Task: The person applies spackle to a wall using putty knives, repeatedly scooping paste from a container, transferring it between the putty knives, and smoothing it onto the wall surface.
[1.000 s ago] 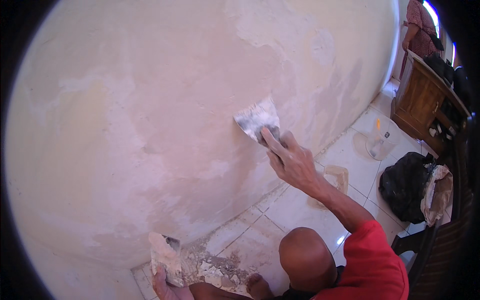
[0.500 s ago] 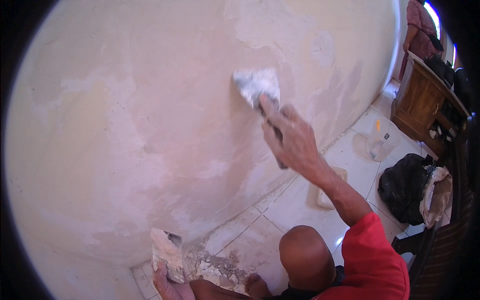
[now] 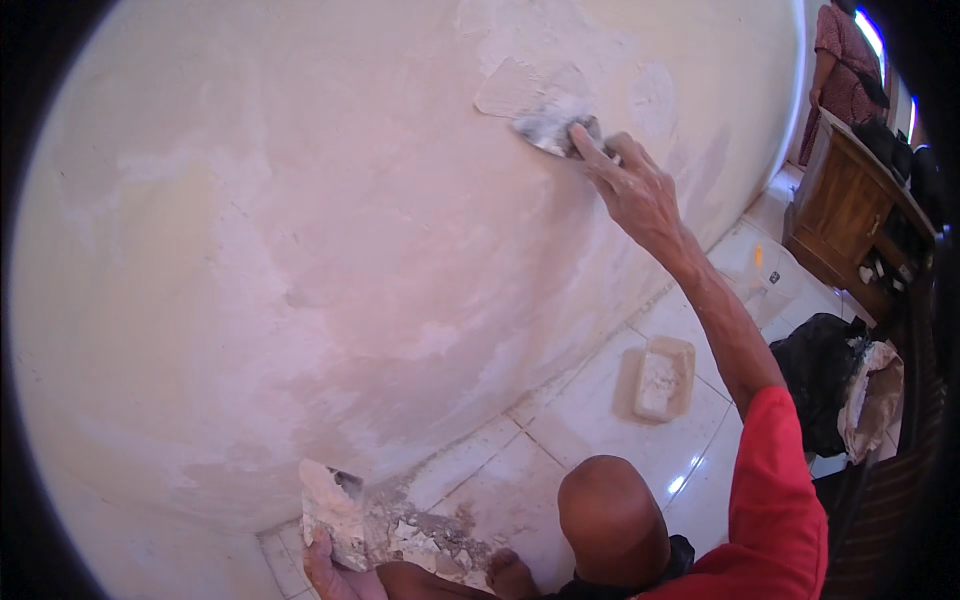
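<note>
My right hand [image 3: 635, 185] is closed around a putty knife [image 3: 550, 130], its wide blade laid against the patchy wall [image 3: 360, 220]. Just above the blade sits a fresh, thick patch of white filler [image 3: 525, 85]. Low on the left, my left hand [image 3: 335, 575] grips a second scraper [image 3: 335, 510], whose face is loaded with pale filler and shows a dark strip of bare metal. That scraper is held near the foot of the wall, and its handle is hidden in my fingers.
A shallow tub of white paste [image 3: 662, 380] stands on the tiled floor [image 3: 600, 420]. Plaster debris [image 3: 435, 545] lies by the wall's base. To the right are a black bag [image 3: 815, 375], an open sack [image 3: 872, 400], a clear bucket [image 3: 765, 285], a wooden cabinet [image 3: 840, 210] and another person [image 3: 848, 70].
My right hand has moved up and to the right along the wall with the putty knife, uncovering the tub. A thick patch of filler now shows above the blade. My left hand is almost still.
</note>
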Available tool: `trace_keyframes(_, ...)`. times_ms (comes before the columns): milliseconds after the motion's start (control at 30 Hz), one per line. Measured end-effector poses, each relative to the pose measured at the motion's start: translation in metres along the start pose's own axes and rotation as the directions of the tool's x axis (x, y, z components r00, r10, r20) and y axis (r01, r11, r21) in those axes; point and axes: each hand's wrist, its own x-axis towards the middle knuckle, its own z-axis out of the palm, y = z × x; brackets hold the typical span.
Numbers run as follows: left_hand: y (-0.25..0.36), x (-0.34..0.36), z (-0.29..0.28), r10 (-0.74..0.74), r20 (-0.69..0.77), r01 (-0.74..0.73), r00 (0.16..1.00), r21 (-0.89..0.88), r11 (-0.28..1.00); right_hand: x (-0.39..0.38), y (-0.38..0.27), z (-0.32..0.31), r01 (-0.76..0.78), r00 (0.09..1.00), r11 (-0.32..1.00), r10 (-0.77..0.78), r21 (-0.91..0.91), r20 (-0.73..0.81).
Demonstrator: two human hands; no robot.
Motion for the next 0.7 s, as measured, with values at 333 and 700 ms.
trace_keyframes(333,0.003,0.002,0.007,-0.029,-0.032,0.03,0.999,0.019,0.999,0.007,-0.044,-0.042,-0.36,0.919,0.864,0.393,0.352,-0.027)
trace_keyframes(700,0.004,0.0,-0.002,-0.037,0.026,0.037,0.999,0.007,0.999,-0.021,-0.089,-0.008,-0.102,0.995,0.976,0.097,0.193,0.035)
